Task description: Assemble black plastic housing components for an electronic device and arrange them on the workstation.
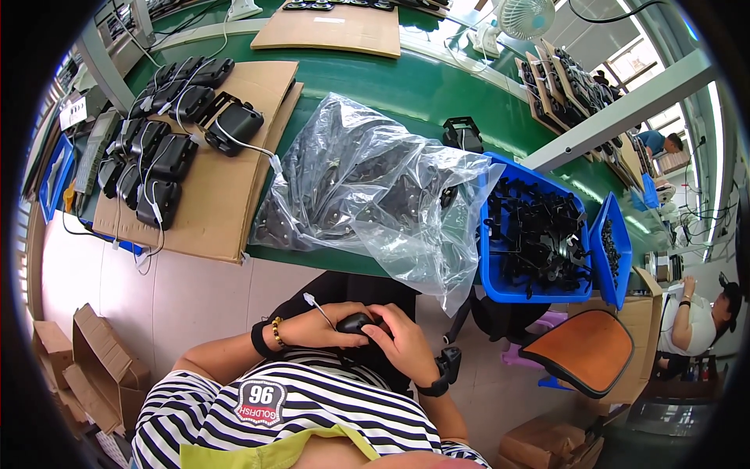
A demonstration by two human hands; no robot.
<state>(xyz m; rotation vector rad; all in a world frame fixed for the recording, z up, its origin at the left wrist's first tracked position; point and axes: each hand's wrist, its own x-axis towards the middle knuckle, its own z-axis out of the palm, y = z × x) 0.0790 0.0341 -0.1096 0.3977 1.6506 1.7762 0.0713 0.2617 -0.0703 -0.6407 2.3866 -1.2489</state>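
Close to my body, below the bench edge, a black rounded device (355,323) is gripped between my two hands. My left hand (322,325) wraps it from the left, and a white cable with a plug (312,302) sticks up beside that hand. Around the right side of the device, my right hand (406,348) is closed with its thumb and fingers on it. Much of the device is hidden by the fingers. On the bench ahead lies a clear plastic bag (367,180) with dark parts inside.
Cardboard sheets (223,180) at the left bear several similar black devices (172,156) with white cables. A blue bin (486,273) of black brackets (539,234) and a smaller blue tray (605,270) stand at right. An orange stool (582,352) and cardboard boxes (101,367) are nearby.
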